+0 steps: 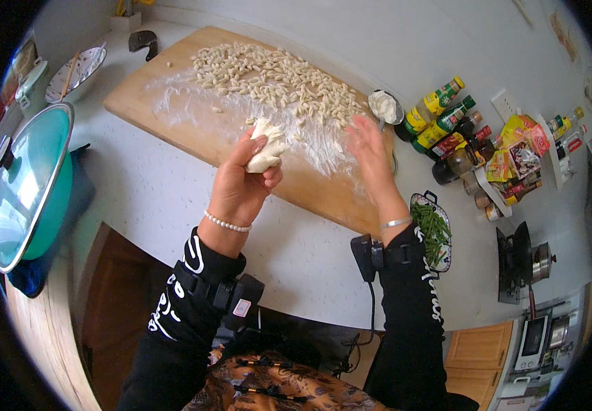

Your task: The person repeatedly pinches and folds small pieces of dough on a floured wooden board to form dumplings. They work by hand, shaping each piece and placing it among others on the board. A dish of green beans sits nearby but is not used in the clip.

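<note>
Lump of white dough (266, 145) held up over near edge of wooden board (138, 99), pinched in left hand (241, 181): fingers curled round lower half, thumb pressed on top, so closed firmly on dough. Right hand (371, 154) hovering flat over floured patch (309, 147) of board, fingers spread and loose, holding nothing, palm down just above flour. Small shaped dough pieces (275, 75) scattered in dense band across far half of board, a few strays nearer the lump.

Step in hand, by judgement: pinching small bits off lump and rolling on board. To do well: keep lump gripped low so a small nub sticks out at top; tear even bits, matched to pieces already down; press and drag on floured area, not bare wood, to avoid sticking; drop finished bits away from pile so none fuse. Re-flour fingers if dough starts to smear; small bowl of flour (385, 106) with spoon just off far right corner of board, within reach of right hand.

Around: bottles of sauce (439, 116) clustered right of bowl, tray of green beans (431, 229) by right wrist, teal pot with glass lid (25, 185) well off to left, plate with chopsticks (73, 68) far left corner. White counter (152, 198) under all.
</note>
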`<state>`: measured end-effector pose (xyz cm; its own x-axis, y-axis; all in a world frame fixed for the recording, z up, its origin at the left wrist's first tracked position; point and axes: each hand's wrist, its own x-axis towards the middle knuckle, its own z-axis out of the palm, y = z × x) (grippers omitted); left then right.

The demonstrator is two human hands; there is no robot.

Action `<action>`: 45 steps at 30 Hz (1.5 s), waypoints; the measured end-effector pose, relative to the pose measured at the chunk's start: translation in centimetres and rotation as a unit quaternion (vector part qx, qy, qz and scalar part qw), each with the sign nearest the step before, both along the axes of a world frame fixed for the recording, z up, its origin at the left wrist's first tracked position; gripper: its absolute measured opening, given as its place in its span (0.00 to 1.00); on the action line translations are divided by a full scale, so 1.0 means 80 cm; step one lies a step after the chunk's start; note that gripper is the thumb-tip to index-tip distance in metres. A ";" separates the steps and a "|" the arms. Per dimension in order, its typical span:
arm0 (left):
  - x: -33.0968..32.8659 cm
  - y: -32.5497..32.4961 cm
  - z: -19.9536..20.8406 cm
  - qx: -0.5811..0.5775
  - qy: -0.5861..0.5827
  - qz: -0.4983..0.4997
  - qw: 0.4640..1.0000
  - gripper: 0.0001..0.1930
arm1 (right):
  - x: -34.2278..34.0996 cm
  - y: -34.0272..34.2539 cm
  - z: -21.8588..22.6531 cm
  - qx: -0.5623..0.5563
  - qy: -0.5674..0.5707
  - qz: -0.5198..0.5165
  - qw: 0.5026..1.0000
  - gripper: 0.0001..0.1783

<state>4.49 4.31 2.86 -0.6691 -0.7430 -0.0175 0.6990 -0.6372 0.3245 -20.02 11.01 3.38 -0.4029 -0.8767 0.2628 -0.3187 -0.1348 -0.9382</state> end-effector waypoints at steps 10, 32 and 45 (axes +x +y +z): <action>0.000 -0.002 0.003 0.066 0.000 0.066 0.996 0.08 | -0.041 -0.026 0.019 0.380 0.397 0.099 0.829 0.19; -0.001 0.015 0.013 0.072 -0.001 0.004 0.997 0.09 | -0.050 -0.155 -0.012 0.220 0.508 -0.109 0.826 0.24; -0.009 0.014 -0.007 0.029 -0.060 0.004 0.998 0.13 | -0.008 -0.165 -0.029 0.221 0.470 0.026 0.854 0.24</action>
